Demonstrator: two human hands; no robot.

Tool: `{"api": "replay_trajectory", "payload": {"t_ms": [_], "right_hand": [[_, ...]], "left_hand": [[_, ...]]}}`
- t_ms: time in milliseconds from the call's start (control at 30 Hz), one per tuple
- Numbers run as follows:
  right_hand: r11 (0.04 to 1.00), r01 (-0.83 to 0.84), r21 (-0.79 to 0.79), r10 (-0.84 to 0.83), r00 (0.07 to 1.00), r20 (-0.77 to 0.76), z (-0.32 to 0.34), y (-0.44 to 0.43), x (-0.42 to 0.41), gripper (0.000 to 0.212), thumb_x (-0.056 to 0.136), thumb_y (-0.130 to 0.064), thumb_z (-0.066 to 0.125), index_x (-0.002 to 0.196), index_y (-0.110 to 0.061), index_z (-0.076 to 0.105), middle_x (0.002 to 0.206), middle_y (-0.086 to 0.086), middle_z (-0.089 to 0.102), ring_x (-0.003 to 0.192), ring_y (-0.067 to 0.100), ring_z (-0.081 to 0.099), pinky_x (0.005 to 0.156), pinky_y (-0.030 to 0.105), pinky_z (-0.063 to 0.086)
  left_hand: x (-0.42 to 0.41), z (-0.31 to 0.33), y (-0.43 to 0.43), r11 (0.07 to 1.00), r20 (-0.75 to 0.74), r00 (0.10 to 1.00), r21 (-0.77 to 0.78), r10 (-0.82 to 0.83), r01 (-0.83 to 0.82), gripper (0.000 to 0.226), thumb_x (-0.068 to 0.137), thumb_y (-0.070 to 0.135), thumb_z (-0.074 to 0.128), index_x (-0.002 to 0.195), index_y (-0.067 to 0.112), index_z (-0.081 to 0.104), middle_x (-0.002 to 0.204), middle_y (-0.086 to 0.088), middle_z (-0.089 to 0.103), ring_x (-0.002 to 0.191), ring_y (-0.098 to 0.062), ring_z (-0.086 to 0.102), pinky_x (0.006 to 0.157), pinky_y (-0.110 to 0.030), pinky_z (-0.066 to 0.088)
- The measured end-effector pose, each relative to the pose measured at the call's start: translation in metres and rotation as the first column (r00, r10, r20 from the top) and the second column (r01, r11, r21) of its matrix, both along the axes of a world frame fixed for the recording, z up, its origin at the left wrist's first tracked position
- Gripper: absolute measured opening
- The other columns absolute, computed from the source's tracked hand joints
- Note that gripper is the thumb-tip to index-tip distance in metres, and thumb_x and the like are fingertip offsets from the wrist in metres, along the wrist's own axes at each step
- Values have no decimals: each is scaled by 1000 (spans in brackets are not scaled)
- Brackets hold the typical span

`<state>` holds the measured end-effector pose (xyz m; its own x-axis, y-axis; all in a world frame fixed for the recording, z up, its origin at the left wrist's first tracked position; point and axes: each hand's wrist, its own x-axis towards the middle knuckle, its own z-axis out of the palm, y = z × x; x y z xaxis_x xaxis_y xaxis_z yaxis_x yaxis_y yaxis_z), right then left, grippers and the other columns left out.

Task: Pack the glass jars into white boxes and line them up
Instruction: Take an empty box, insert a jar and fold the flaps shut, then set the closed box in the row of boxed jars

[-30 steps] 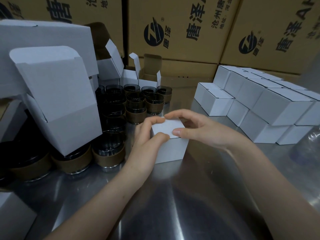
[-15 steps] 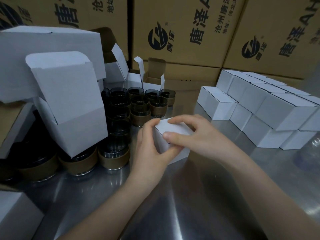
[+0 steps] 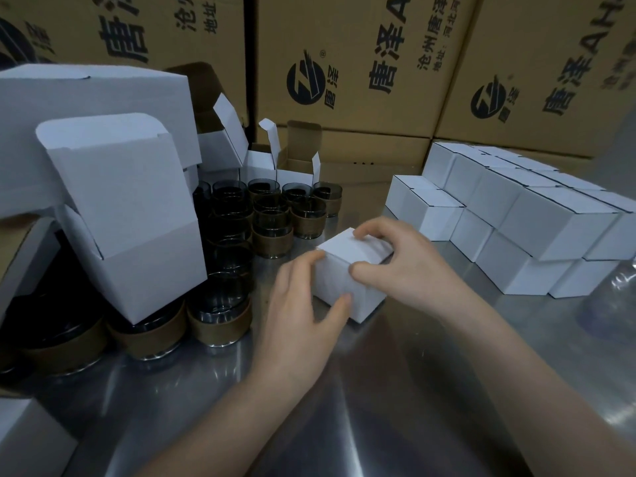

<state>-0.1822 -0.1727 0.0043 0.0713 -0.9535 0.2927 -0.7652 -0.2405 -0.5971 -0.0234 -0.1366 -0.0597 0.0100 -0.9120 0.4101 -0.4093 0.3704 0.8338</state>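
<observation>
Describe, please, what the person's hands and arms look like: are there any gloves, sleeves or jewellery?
The left hand and the right hand are bare: no gloves, and no rings on the fingers in view. The left forearm and the right forearm are uncovered as far as the frame's edge, with no sleeve, watch or bracelet visible.

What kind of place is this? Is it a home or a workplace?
Most likely a packing station in a warehouse or small factory: tall brown shipping cartons behind, many glass jars on a steel table, and closed white boxes stacked in rows at the right.
</observation>
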Motion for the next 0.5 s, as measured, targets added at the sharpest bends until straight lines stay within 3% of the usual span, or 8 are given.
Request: {"api": "replay_trajectory", "payload": {"t_ms": [100,200,367,500], "right_hand": [[991,130,-28,-127,988,88,-2,-13,-16,39,67,-40,71,104,-34,58,115,-5,54,104,12,50,68,18,36],[955,289,-70,-280,953,115,-7,-27,-35,48,64,-44,67,109,-31,57,119,-2,56,103,14,48,73,28,36],[867,468,-170,-452,883,124,-15,-40,-63,46,73,-34,70,115,-24,56,122,5,56,118,25,48,80,35,39],[807,536,-247,-529,843,99,-16,-44,-72,42,74,-29,70,111,-15,58,116,12,58,114,33,48,81,34,36]], "left_hand": [[0,1,1,998,78,997,-59,-16,21,21,87,14,66,106,21,66,107,9,58,98,-4,55,81,-20,42],[-1,2,6,994,153,985,-62,-78,88,12,87,11,63,87,23,67,84,9,62,77,-11,58,70,-31,46],[-4,4,14,978,222,959,-76,-175,196,8,87,22,56,86,23,65,78,9,63,76,-11,59,68,-36,49],[-6,5,17,974,243,952,-88,-184,210,16,84,31,49,89,24,63,75,8,61,73,-12,58,67,-38,50]]}}
